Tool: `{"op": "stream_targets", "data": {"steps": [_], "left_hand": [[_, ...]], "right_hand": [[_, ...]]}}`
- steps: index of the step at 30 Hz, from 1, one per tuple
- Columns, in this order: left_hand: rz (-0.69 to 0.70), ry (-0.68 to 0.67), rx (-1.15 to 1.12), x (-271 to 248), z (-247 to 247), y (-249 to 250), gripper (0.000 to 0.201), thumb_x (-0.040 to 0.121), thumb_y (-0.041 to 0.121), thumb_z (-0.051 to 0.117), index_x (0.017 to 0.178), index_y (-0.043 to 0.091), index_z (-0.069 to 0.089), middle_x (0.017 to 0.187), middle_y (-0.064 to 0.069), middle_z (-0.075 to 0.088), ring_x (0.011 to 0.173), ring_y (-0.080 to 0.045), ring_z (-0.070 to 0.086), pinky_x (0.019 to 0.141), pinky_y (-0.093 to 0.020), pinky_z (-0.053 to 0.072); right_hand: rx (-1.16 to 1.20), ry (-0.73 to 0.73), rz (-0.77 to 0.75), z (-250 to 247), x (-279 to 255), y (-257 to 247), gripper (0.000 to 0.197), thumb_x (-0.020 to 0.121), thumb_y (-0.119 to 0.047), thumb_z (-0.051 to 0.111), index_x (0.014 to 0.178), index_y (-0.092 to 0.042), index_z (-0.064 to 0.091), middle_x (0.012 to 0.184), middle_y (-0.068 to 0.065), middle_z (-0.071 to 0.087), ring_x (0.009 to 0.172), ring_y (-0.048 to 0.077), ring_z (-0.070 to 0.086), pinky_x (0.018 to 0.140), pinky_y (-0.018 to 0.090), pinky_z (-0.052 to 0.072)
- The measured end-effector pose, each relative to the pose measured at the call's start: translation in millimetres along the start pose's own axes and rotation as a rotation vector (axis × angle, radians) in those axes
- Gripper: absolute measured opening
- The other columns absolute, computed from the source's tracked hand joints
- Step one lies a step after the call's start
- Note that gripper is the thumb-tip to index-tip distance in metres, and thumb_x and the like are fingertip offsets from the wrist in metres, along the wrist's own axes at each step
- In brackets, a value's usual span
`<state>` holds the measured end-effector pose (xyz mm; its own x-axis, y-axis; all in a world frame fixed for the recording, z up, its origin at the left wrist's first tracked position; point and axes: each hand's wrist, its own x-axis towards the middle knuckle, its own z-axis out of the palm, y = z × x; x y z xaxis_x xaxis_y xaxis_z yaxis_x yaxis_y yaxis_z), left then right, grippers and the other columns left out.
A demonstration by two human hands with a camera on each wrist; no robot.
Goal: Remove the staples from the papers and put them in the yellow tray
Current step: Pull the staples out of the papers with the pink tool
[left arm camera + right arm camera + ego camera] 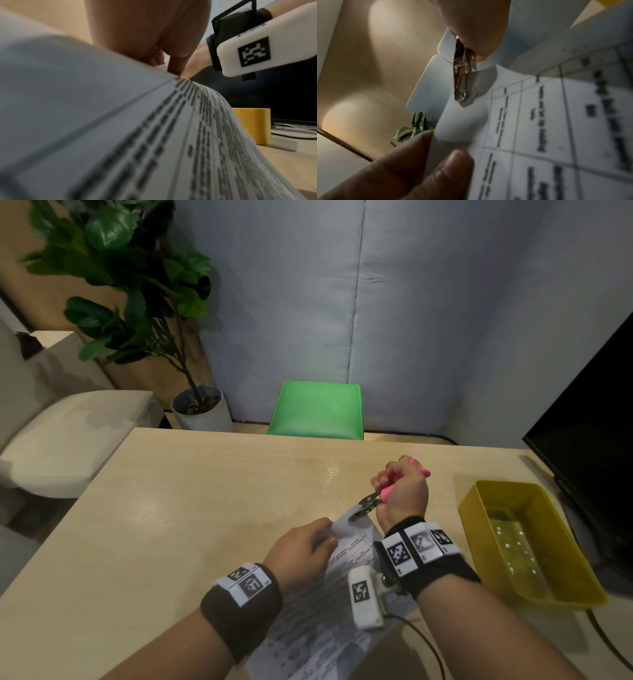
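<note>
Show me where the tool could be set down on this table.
Bare table lies left of the papers and beyond them toward the green stool. A narrow strip runs between the right hand and the yellow tray. It is crowded around both hands.

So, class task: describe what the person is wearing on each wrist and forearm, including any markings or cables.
Both forearms are bare, with no sleeves. The left wrist has a wide dark band bearing white tags printed with black square codes. The right wrist has a similar black band with several coded tags, plus a white block with its own code and a thin black cable.
</note>
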<state>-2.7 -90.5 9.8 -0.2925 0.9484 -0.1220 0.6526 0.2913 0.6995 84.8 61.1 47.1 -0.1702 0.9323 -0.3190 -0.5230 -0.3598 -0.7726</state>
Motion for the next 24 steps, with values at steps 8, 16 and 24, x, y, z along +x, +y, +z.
{"op": "stream_targets", "data": {"steps": [8,16,24], "left_hand": [[-0.016,0.032,-0.015,-3,0,-5,0.012,0.095,0.031,0.046,0.083,0.033,0.042,0.062,0.010,0.046,0.056,-0.004,0.041,0.055,-0.026,0.032],[0.012,0.179,-0.186,-4,-13,-11,0.008,0.096,0.029,0.046,0.090,0.029,0.051,0.052,0.007,0.041,0.043,-0.006,0.033,0.049,-0.026,0.027],[0.037,0.242,-0.241,-3,-16,-18,0.008,0.096,0.026,0.048,0.097,0.025,0.056,0.054,0.012,0.049,0.044,-0.006,0.033,0.049,-0.026,0.027]], "right_hand": [[0.039,-0.081,-0.013,0,-7,-1,0.025,0.083,0.012,0.038,0.080,-0.012,0.046,0.068,0.003,0.044,0.054,0.014,0.042,0.054,0.026,0.035],[0.046,-0.119,-0.034,-3,-2,-16,0.025,0.083,0.011,0.038,0.079,-0.012,0.047,0.069,0.004,0.045,0.054,0.014,0.043,0.055,0.027,0.037],[0.028,-0.154,-0.039,-8,-2,-18,0.025,0.083,0.010,0.038,0.079,-0.012,0.047,0.070,0.003,0.045,0.054,0.014,0.044,0.052,0.026,0.038]]}}
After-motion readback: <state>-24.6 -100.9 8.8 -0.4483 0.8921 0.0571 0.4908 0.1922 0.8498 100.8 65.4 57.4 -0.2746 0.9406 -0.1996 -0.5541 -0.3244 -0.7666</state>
